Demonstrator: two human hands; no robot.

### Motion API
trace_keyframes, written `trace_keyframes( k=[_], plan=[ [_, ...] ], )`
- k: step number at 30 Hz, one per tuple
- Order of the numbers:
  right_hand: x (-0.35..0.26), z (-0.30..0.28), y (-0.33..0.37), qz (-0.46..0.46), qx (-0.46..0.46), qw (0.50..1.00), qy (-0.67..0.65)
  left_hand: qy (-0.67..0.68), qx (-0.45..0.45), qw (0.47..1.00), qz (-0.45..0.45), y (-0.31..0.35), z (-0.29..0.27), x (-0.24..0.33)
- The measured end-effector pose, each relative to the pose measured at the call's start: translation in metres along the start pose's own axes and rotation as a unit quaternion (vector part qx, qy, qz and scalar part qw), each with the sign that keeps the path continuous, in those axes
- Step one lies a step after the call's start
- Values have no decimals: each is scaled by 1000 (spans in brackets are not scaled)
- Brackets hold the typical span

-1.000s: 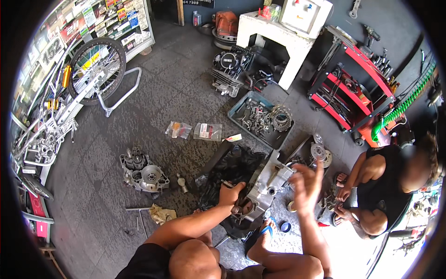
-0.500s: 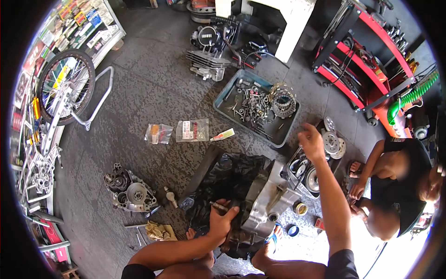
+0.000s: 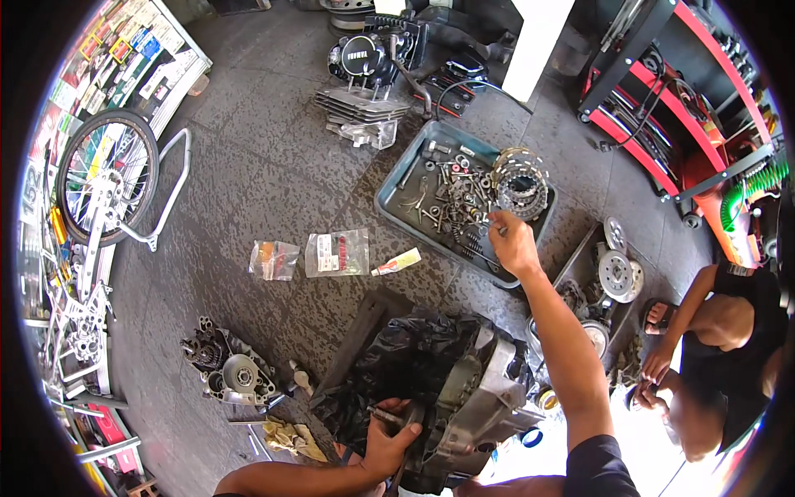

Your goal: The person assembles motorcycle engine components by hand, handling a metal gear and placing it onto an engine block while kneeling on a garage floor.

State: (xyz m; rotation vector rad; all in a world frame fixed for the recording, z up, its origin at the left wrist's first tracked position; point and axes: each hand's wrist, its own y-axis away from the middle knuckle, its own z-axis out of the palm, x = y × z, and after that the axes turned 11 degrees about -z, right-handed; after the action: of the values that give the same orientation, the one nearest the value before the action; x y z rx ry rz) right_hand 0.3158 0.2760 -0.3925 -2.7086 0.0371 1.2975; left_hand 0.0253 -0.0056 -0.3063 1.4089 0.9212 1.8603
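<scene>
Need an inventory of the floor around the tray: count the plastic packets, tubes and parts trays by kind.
Clear plastic packets: 2
Small tube: 1
Grey parts tray: 1
Total: 4

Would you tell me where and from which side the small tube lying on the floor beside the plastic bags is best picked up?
Grip the tube across its pale middle body, coming straight down from above. It lies flat on the floor, apart from the clear bag on its left, so both long sides look free for fingertips; its red capped end is narrower and probably gives less hold.
</scene>
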Motion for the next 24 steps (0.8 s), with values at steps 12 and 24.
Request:
trace_keyframes(
  k=[12,24],
  plan=[
    [38,12,8,18,50,998,28,26,-13,1000,-12,-4,-6,-7],
    [35,18,3,24,8,998,56,28,-2,999,-35,-5,-7,-9]
  ],
)
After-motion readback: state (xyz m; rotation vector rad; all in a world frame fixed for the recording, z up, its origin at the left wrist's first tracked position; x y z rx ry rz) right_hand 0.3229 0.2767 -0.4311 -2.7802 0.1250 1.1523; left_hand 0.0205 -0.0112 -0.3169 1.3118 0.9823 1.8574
